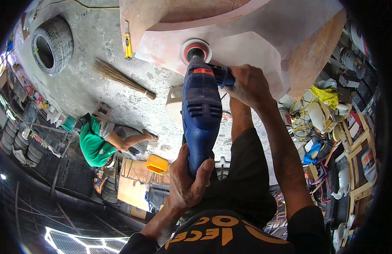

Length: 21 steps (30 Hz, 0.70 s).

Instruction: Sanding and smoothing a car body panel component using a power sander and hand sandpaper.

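Observation:
A blue power drill [202, 108] with a round sanding disc [196, 47] on its nose reaches away from my body. My left hand [189, 180] is closed around its rear handle. Further forward, my right hand [249, 84] grips the side handle [223, 77] near the drill's front. The disc rests against the pale surface of a curved panel [242, 48], smooth and whitish with pink patches. Brown, rougher areas show along the panel's right side. The disc's underside is hidden.
A yellow utility knife [128, 46] lies at the panel's left edge. A stick broom [124, 79] and a tyre [53, 45] are on the concrete floor. Someone in a green shirt [94, 144] bends at the left. Cables [304, 120] and clutter crowd the right.

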{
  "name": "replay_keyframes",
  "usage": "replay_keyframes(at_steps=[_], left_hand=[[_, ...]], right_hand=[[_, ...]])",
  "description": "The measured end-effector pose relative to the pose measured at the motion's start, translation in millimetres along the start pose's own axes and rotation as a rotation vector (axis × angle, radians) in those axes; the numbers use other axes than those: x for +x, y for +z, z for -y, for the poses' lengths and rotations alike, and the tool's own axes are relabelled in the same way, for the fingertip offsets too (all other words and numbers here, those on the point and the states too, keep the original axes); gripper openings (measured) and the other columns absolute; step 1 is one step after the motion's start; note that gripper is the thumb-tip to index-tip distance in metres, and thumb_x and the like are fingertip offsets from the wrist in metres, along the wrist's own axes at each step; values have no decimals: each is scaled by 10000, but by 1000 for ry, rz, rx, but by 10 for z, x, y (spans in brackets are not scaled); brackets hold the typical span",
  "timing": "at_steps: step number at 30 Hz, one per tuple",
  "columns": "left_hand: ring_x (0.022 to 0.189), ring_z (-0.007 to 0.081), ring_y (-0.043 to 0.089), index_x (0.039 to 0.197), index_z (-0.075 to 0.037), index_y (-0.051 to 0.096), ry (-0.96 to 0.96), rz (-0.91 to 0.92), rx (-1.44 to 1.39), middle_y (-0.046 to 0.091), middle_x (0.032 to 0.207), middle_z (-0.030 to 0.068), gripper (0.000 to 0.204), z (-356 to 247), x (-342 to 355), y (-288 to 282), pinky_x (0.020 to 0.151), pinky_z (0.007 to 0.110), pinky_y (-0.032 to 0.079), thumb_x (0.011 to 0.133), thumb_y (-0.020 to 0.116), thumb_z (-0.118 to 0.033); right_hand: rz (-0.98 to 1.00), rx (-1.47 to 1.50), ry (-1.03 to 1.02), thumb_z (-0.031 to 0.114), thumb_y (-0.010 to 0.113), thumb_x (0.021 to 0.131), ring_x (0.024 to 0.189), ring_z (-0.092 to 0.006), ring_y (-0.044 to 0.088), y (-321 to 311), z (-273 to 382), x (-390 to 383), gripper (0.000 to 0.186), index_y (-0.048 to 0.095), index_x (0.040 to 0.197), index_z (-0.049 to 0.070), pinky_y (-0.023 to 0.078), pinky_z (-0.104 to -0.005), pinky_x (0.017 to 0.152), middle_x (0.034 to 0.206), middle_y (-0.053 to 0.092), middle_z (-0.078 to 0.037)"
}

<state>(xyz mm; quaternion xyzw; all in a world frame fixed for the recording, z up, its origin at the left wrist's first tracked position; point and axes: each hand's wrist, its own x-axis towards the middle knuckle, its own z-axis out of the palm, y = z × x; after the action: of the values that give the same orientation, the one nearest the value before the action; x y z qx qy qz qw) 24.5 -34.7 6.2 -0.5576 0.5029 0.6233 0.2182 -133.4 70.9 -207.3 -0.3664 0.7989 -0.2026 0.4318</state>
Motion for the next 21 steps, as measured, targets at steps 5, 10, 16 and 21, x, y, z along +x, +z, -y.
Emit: replay_keyframes(at_steps=[5, 10, 16, 21], left_hand=[[536, 125, 613, 1171, 62, 527, -2, -17, -34, 649, 756, 89, 519, 75, -66, -15, 500, 266, 490, 1004, 609, -422], [539, 122, 616, 1175, 59, 526, -8, -38, -22, 655, 781, 100, 539, 107, -93, -18, 501, 260, 498, 1008, 600, -448], [537, 131, 616, 1187, 67, 516, 1, -7, -16, 655, 780, 101, 560, 72, -48, 29, 504, 270, 503, 1002, 606, -454], [538, 132, 610, 1206, 69, 509, 16, 18, 18, 647, 765, 101, 560, 18, -1, 44, 504, 278, 502, 1000, 610, -442]], right_hand=[[57, 46, -10, 224, 825, 768, 788, -338, 750, 72, 63, -5, 232, 734, 936, 94, 607, -445, 767, 813, 742, -160], [99, 69, 0, 211, 819, 755, 842, -364, 725, 134, 66, -41, 285, 713, 998, 109, 580, -464, 787, 848, 733, -161], [12, 77, -40, 219, 826, 755, 843, -374, 723, 30, -22, -54, 299, 717, 1007, 101, 581, -466, 779, 843, 726, -178], [59, 27, 37, 244, 843, 729, 823, -383, 713, -24, -73, -38, 365, 715, 1033, 89, 577, -471, 781, 843, 714, -192]])
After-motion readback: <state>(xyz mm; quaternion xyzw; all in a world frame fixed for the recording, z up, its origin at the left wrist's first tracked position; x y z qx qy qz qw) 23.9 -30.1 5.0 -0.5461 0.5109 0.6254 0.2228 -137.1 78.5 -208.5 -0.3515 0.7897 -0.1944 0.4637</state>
